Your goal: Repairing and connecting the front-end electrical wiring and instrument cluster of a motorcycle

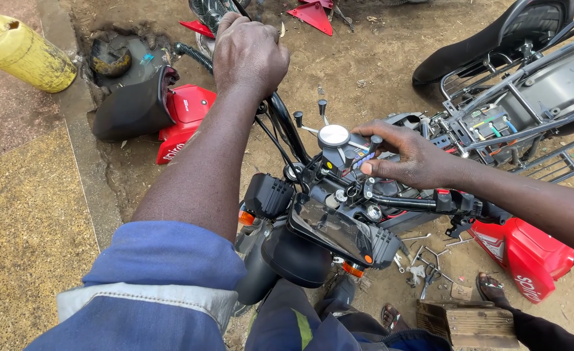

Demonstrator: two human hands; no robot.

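Note:
A stripped motorcycle front stands below me, with its dark instrument panel [339, 231] and black headlight housing [296, 257] facing me. My left hand [249, 52] is closed around the upper end of the black handlebar [287, 127]. My right hand [407, 156] rests on the steering head, beside the round silver cap [333, 135]. Its thumb and fingers pinch a small dark part [363, 159] with a bluish face. The other handlebar end [456, 205] runs out under my right wrist.
A yellow jerrycan [23, 52] lies at the top left. A red tank with a black seat [150, 110] lies on the dirt. A red panel [527, 253], loose wrenches [423, 260], a wooden block [472, 325] and sandalled feet [492, 286] are at lower right. The bare frame [527, 110] is at upper right.

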